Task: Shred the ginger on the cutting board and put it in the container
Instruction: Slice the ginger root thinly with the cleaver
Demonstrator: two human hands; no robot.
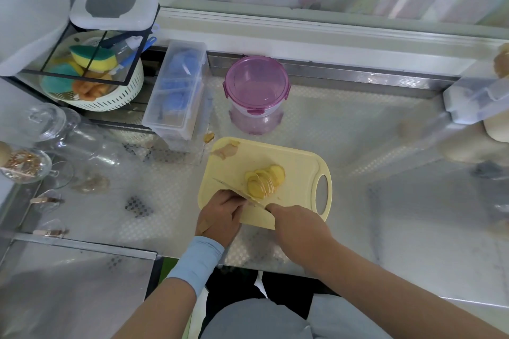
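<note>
The ginger [264, 181] lies near the middle of the board [297, 162] as a fan of overlapping slices, not yet shredded. The fan's long axis runs from the board's near side up toward its far right.

The knife [237, 192] crosses the board's near half from far left to near right, so its blade meets the near end of the fan roughly square to that axis. The right hand [300, 231], at the board's near right edge, is wrapped round the handle, which is hidden inside the fist.

The left hand [220, 215] sits at the board's near left corner, on the near side of the blade, with its fingers curled toward the steel. I cannot tell whether they pinch anything. The ginger is on the blade's far side, so this hand looks to be apart from the slices, and it probably has to cross over to steady the fan before cutting.

The container [256, 91] stands just beyond the board's far edge with its lid on.
</note>
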